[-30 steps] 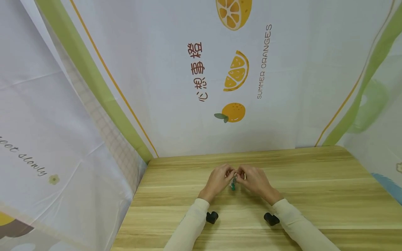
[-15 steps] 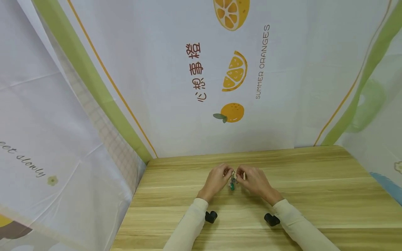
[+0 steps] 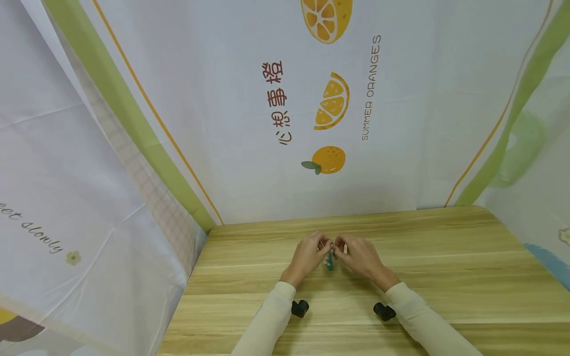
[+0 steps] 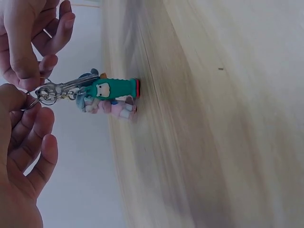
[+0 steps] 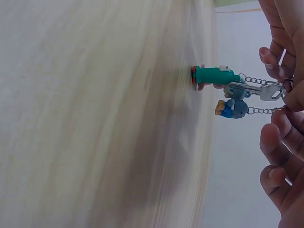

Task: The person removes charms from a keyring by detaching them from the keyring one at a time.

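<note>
A metal key ring (image 4: pixel 31 101) is pinched between the thumb and fingers of my left hand (image 3: pixel 308 253). From it hang a silver key (image 5: pixel 270 91) and a green figurine (image 4: pixel 118 89) with a red base, upright close over the table. A pink figurine (image 4: pixel 122 109) dangles beside the green one. My right hand (image 3: pixel 359 253) faces the left, thumb and fingertip pinching the chain end of a blue figurine keychain (image 5: pixel 232 109) with yellow feet. The fingertips of both hands nearly meet at the ring, and the fingers partly hide it.
The wooden table (image 3: pixel 445 267) runs up to a white cloth (image 3: pixel 240 163) printed with oranges at the back. More cloth (image 3: pixel 89 198) hangs at the left side. Black wrist mounts (image 3: pixel 300 309) show under the sleeves (image 3: pixel 271 316).
Half a second ago the fingertips stood slightly farther apart at the ring; now they are closer together. The charms have swung slightly below. Both forearms are almost unmoved.
</note>
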`<state>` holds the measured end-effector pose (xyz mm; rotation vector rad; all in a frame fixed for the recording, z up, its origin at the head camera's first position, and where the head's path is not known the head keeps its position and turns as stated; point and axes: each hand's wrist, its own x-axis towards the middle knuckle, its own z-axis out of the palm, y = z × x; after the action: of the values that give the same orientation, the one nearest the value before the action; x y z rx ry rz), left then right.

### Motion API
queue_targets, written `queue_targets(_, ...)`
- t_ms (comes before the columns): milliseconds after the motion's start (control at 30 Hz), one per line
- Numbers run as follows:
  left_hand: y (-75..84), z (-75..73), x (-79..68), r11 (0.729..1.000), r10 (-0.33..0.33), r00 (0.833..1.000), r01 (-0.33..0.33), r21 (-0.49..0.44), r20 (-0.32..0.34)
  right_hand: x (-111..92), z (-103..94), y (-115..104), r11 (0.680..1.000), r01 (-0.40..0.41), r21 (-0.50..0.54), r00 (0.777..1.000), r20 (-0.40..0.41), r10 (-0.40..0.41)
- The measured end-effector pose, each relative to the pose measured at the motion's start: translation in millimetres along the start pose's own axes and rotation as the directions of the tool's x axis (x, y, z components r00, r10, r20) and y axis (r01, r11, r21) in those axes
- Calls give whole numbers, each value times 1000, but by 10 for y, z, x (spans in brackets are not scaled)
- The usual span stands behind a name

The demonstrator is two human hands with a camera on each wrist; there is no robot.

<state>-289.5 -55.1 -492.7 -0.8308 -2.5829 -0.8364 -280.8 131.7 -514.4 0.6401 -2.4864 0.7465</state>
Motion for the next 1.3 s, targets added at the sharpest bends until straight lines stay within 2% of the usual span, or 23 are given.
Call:
queue_targets(300,1,12,-10,999,22,1000,-22,-28,11,22,-36,-28,999,-37,0,999,25,37)
queue_targets(567,-2,16,-8,999,39,999,-39,-10,-1,28,-44,-28,999,-29,14,999,27,29)
queue_targets(833,6,-14,-2,1000,-6,1000,6,5,-6,9,-60,-40,998,-12,64,1000,11,11)
queue_targets(1000,-21,-4,3,1000,3,1000,-3,7,-30,5,-68,-39,997,-12,76,1000,8,12)
queue_targets(1300,-28,-6,3,1000,-9,999,9,-3,-32,-6,-52,-23,995,-33,89,999,6,33)
